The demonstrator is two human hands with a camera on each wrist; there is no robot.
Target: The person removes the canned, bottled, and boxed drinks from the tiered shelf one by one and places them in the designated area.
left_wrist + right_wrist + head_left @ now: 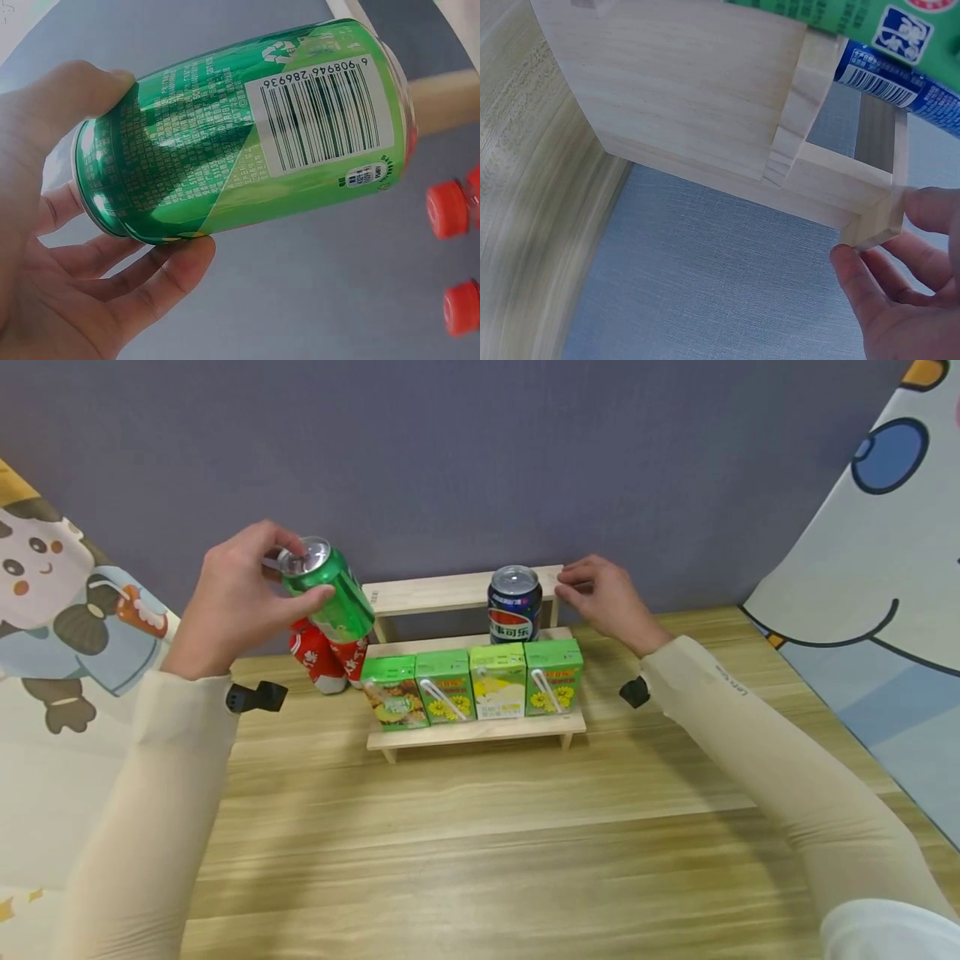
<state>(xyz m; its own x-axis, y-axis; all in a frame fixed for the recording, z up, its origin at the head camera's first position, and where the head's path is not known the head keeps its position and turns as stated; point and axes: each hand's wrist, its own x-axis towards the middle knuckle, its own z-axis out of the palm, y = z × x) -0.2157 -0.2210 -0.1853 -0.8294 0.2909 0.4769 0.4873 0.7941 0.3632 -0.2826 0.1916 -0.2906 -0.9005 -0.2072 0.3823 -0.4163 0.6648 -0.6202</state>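
Observation:
In the head view my left hand (243, 589) grips a green soda can (347, 602) near its top and holds it tilted, off the shelf's left end. The left wrist view shows the thumb and fingers around the can (247, 135), its barcode facing the camera. My right hand (603, 597) pinches the right end of the top tier of a stepped wooden shelf (442, 593); the right wrist view shows fingertips at that corner (874, 225). A dark blue cola can (514, 610) stands upright on the shelf. Several green juice boxes (450, 689) line its lowest tier.
Red bottles (322, 656) stand left of the shelf, partly behind the green can; the left wrist view shows their red caps (448, 210). A grey-blue wall panel (480, 460) rises behind the wooden table (480, 860). Cartoon-printed panels (870, 577) flank both sides.

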